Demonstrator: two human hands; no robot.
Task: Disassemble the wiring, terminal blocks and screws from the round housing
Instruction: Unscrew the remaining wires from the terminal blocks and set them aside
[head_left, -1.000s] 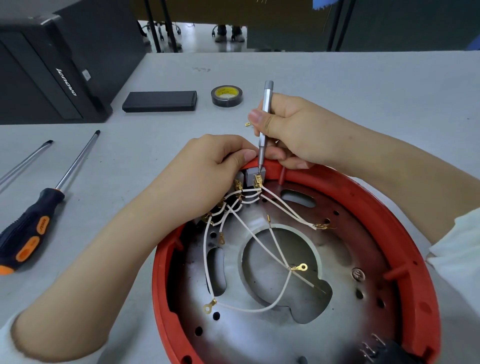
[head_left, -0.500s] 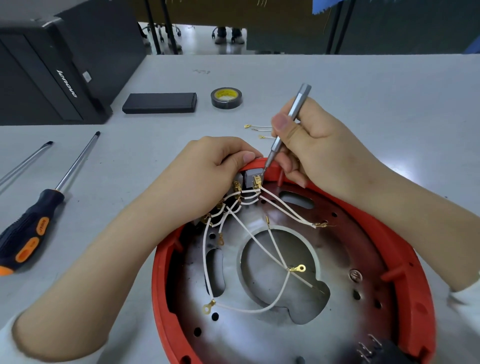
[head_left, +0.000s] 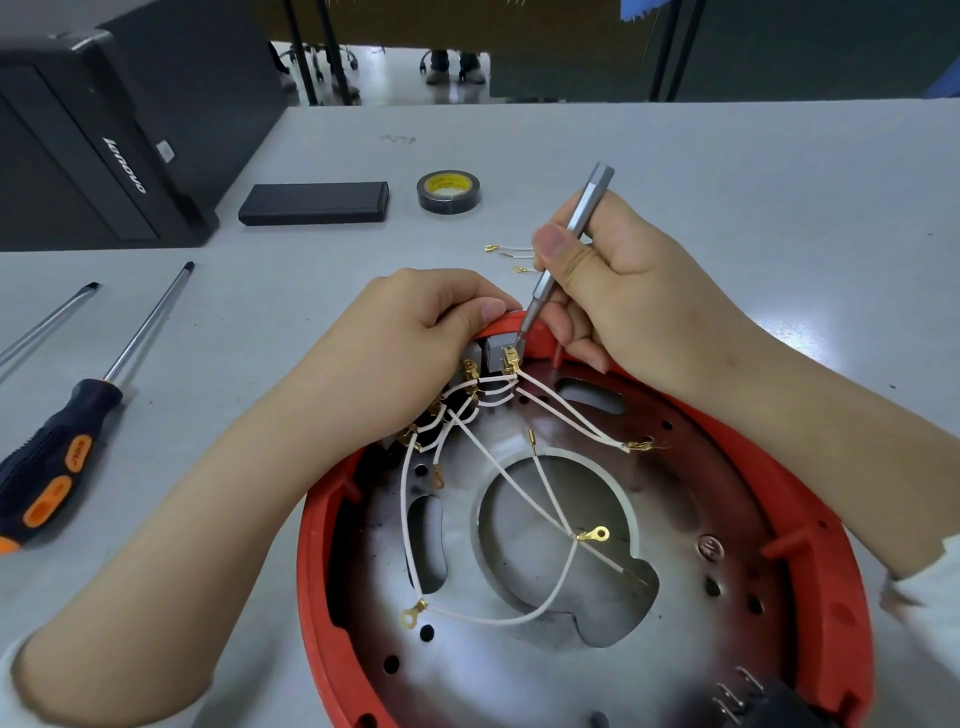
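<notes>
- The fingers (head_left: 558, 249) of the right hand (head_left: 623, 291) pinch a slim grey precision screwdriver (head_left: 563, 249), tilted, with its tip on the brass terminal of a grey terminal block (head_left: 501, 353).
- The left hand (head_left: 415, 353) has its fingers curled round the row of terminal blocks at the far edge of the round housing (head_left: 831, 571), with the thumb lying on the red rim.
- The housing lies open side up on the desk (head_left: 675, 166), near its front edge; its red ring surrounds a metal plate (head_left: 649, 493) with a large central opening.
- Progress, as a judgement: partly done. Three short wire pieces (head_left: 511, 253) with brass ends lie on the desk beyond the housing, apparently already removed.
- Remaining work: the white wires (head_left: 550, 405) run from the blocks across the plate, several ending in loose ring lugs; the blocks sit at the rim; one screw (head_left: 710, 547) is seated in the plate at the right.
- Contents of the housing: wires, terminal blocks, screw, and a dark part with metal pins at the near edge, too blurred to identify.
</notes>
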